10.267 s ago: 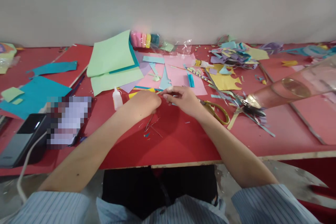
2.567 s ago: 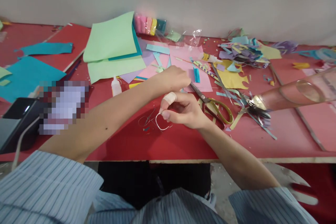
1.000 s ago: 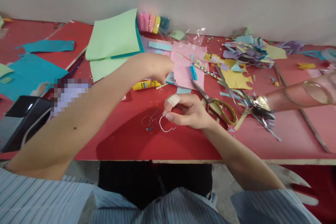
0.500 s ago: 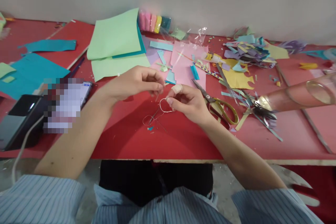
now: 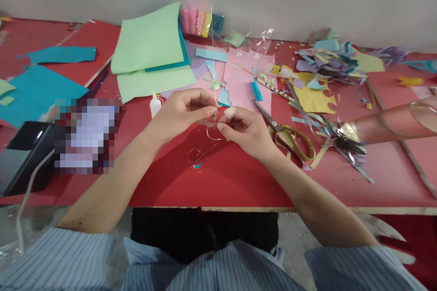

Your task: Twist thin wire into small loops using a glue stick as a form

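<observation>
My right hand (image 5: 244, 129), with a bandage on one finger, pinches a thin wire loop (image 5: 212, 134) above the red table. My left hand (image 5: 191, 108) faces it from the left, thumb and fingertips pressed together on a thin pale wire (image 5: 213, 50) that stands straight up from them. The fingertips of both hands are close, and where the wire meets the loop is partly hidden. Below them on the table lies a looped, tangled piece of wire (image 5: 195, 155). Scissors (image 5: 285, 132) with yellowish handles rest just right of my right hand.
Green paper sheets (image 5: 150, 41), pink paper (image 5: 247, 70) and a pile of cut paper strips (image 5: 327, 61) lie toward the wall. A white-capped bottle (image 5: 155, 105) stands behind my left wrist. A phone (image 5: 87, 136) is at left; a clear cylinder (image 5: 389, 120) lies at right.
My left hand has moved slightly right, closer to my right hand. The pale wire now rises upright from its fingers. The bottle behind my left wrist has come into view.
</observation>
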`<state>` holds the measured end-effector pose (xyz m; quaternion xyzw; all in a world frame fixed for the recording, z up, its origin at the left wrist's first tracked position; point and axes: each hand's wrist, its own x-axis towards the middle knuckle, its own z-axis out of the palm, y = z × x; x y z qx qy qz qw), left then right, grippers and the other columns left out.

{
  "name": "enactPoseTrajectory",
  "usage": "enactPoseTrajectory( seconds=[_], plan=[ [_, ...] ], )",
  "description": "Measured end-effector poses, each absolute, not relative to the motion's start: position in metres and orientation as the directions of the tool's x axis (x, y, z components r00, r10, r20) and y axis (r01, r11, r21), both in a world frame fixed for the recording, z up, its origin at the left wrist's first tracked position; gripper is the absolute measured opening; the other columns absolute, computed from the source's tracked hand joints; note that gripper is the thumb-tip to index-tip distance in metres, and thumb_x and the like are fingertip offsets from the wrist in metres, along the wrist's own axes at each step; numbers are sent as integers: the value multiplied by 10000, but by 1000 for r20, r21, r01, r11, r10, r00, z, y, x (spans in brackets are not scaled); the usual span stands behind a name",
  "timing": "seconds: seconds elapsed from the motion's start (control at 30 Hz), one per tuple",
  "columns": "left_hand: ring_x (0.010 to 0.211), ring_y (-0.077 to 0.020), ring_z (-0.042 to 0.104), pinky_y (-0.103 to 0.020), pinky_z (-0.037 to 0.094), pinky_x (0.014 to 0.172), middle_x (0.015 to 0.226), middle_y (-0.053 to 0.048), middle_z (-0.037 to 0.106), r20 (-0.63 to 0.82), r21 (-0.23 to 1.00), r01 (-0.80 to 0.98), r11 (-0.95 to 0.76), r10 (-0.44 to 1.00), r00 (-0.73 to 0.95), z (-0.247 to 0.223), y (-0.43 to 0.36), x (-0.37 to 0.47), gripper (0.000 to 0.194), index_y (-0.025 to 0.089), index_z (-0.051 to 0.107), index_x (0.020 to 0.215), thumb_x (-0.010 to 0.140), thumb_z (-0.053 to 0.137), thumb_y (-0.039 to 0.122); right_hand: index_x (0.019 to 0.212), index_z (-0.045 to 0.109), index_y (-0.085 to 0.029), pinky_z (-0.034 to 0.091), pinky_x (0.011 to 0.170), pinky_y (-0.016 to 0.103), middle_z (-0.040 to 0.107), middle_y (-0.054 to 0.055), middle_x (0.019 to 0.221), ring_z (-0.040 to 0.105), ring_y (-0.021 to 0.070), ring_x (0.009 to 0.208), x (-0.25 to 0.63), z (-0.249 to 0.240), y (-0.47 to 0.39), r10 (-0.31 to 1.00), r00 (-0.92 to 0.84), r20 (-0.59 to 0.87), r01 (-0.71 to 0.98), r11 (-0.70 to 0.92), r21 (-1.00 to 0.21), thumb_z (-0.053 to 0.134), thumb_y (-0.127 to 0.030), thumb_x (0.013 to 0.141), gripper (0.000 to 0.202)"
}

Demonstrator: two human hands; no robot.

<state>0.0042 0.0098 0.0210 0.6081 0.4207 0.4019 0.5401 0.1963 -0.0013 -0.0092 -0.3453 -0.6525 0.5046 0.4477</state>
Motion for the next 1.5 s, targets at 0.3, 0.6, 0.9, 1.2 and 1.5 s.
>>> enactPoseTrajectory(
  seconds=[0.3, 0.6, 0.9, 1.2, 1.5],
  plan=[
    [771, -139, 716, -255, 636, 727, 836, -16, 718, 64, 994, 70, -88, 957, 284, 20, 7, 7, 158, 170, 703, 861, 814, 779, 301, 738, 606, -175, 373, 559, 241, 570, -31, 692, 468, 82, 619, 198, -10, -1, 911, -364, 195, 42, 225, -973, 697, -215, 796, 115],
    [738, -119, 707, -228, 614, 717, 804, -11, 726, 69, 992, 85, -97, 956, 284, 20, 6, 9, 96, 160, 702, 843, 820, 755, 237, 714, 585, -182, 361, 555, 259, 553, -37, 666, 471, 83, 598, 199, -7, -1, 912, -388, 131, 87, 178, -980, 684, -214, 798, 134],
    [753, -134, 710, -250, 624, 706, 799, -18, 721, 46, 995, 72, -68, 963, 266, 21, 6, 10, 97, 160, 699, 840, 821, 752, 239, 707, 576, -186, 370, 559, 264, 548, -40, 652, 481, 84, 591, 198, -5, -2, 920, -388, 60, 112, 111, -987, 699, -231, 779, 149],
    [731, -115, 691, -215, 606, 655, 811, -11, 708, 26, 994, 92, -50, 969, 248, 21, 5, 13, 74, 151, 698, 837, 812, 740, 206, 705, 575, -186, 373, 551, 262, 547, -44, 641, 482, 80, 581, 198, -7, -1, 922, -383, 61, 102, 108, -989, 694, -231, 781, 148],
    [711, -117, 698, -229, 610, 684, 756, -6, 703, -36, 998, 53, 26, 980, 197, 16, 6, 14, 74, 157, 687, 823, 801, 742, 202, 699, 567, -183, 378, 493, 238, 545, -64, 571, 497, 63, 488, 197, -4, -1, 918, -397, 21, 78, 56, -995, 709, -246, 790, 180]
  ],
)
